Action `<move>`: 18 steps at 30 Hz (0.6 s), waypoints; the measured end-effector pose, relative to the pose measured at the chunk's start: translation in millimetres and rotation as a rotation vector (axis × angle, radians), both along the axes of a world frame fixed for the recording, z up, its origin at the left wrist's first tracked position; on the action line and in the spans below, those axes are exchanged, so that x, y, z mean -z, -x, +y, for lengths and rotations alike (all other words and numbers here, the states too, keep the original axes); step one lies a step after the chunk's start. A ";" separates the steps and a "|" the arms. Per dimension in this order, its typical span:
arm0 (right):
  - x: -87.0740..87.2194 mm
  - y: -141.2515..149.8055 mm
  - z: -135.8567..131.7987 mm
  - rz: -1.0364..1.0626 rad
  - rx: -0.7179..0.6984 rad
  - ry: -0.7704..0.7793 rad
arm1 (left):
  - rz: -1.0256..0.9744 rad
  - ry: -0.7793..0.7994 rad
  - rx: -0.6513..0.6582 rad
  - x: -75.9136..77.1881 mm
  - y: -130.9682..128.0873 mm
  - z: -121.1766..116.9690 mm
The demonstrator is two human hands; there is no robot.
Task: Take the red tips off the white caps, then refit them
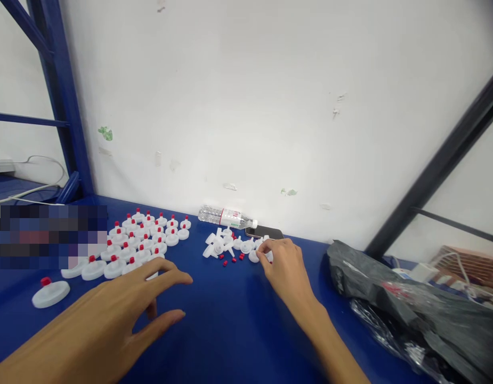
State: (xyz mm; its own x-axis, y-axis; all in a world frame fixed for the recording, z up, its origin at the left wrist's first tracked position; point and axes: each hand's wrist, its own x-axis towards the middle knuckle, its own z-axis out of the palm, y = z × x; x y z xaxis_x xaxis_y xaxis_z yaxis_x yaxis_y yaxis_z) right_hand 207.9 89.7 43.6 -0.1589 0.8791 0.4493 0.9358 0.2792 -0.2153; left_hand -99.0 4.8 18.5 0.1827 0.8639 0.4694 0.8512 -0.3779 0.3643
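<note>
My left hand [126, 306] hovers over the table's near left part, thumb and fingers apart, holding nothing. It is nearest to rows of white round lids with red tips [126, 252], partly covered by it. One more red-tipped lid [50, 293] sits apart at the left. My right hand [284, 261] is at the right end of a pile of loose white plastic nozzle pieces [218, 244]. Its thumb and index finger are pinched at the edge of a white round lid [253, 256]; the hand hides several pieces. Small red caps [225, 263] lie scattered before the pile.
A clear water bottle [227, 217] lies on its side by the wall, next to a dark phone [264, 232]. Grey and clear plastic bags [414, 304] lie at the right on the blue table [218, 325]. A blue metal frame [66, 96] stands at the left.
</note>
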 end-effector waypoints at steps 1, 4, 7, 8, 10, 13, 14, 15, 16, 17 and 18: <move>-0.1 0.3 -0.7 -0.008 0.022 -0.003 | 0.001 0.031 0.011 -2.2 -1.3 0.3; -1.2 1.0 -2.4 0.010 0.101 0.000 | 0.006 0.155 0.030 -13.6 -4.7 1.4; -1.5 1.9 -3.0 0.060 0.164 0.003 | 0.028 0.298 0.006 -25.1 -9.9 2.6; -0.8 2.1 -2.7 0.062 0.167 0.000 | 0.038 0.327 0.003 -27.2 -11.7 2.9; 2.3 2.0 -1.1 0.028 0.148 -0.015 | 0.060 0.344 0.002 -28.0 -14.5 3.4; 10.6 1.7 3.5 -0.068 0.082 -0.032 | 0.089 0.329 0.005 -24.0 -16.0 4.0; 13.4 1.7 5.2 -0.091 0.059 -0.024 | 0.100 0.329 0.001 -22.5 -16.1 4.3; 15.8 1.9 6.7 -0.106 0.039 -0.008 | 0.112 0.331 -0.003 -21.2 -16.0 4.6; 17.4 2.1 8.0 -0.112 0.025 0.008 | 0.121 0.332 -0.009 -20.1 -15.7 4.9; 18.0 2.2 9.0 -0.112 0.018 0.022 | 0.129 0.329 -0.014 -19.0 -15.4 5.2; 17.6 2.2 9.5 -0.109 0.014 0.034 | 0.131 0.323 -0.016 -18.0 -14.9 5.3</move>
